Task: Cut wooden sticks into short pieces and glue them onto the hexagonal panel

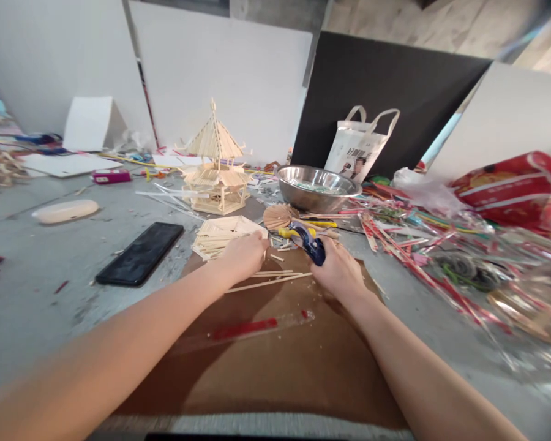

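My right hand [340, 266] is closed around what look like blue-handled pliers [313, 246], tilted up and to the left. Their jaws are hard to make out against yellow handles [291, 233] behind them. My left hand [244, 256] has its fingers pinched together at the right edge of a flat panel of pale wooden sticks [224, 228]; whatever is in the pinch is hidden. Thin loose sticks [275, 282] lie on the brown board [275, 380] between my hands, with short cut bits around. Behind the panel stands a pagoda model [215, 184] built of sticks.
A black phone [140, 254] and a white oval case [65, 211] lie at left. Beyond my right hand are a steel bowl [316, 190] and a white tote bag [358, 147]. Plastic wrappers [422, 245] cover the right side. A red-marked clear strip [248, 329] lies on the board.
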Tool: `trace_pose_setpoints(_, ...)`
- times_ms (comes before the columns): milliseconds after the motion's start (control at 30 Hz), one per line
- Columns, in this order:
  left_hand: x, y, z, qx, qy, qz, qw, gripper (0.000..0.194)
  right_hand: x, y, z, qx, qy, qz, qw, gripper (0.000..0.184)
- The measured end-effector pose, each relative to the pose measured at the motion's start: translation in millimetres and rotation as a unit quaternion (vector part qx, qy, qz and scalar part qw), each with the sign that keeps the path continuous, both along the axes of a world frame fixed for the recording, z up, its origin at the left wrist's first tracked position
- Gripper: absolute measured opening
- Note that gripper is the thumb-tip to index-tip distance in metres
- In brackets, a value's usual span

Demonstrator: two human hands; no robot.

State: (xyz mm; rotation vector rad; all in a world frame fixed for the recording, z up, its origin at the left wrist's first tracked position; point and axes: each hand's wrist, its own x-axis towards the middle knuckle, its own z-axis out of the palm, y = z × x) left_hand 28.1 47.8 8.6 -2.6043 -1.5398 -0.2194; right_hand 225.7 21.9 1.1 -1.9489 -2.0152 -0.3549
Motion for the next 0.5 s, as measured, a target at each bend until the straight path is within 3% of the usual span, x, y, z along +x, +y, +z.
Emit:
trace_pose_setpoints(300, -1.3, -45.3, 7.7, -0.135, 0.056, -0.089, 0.985, 0.027, -6.3, -3.3, 1.4, 0.007, -0.024, 0.010, 1.000, 0.040)
trace_pose_setpoints(367, -1.5, -51.5, 6.6, -0.129, 0.046, -0.118, 0.984, 0.026, -7.1, -3.6, 0.5, 0.009, -0.030, 0.018, 0.999, 0.040)
trace_pose_setpoints(500, -6.4, -48.1, 1.8, -0.072, 0.022, -0.083, 0.994, 0.022, -7.5, -3.3, -2.2, 0.012, -0.037, 0.036, 0.999, 0.041)
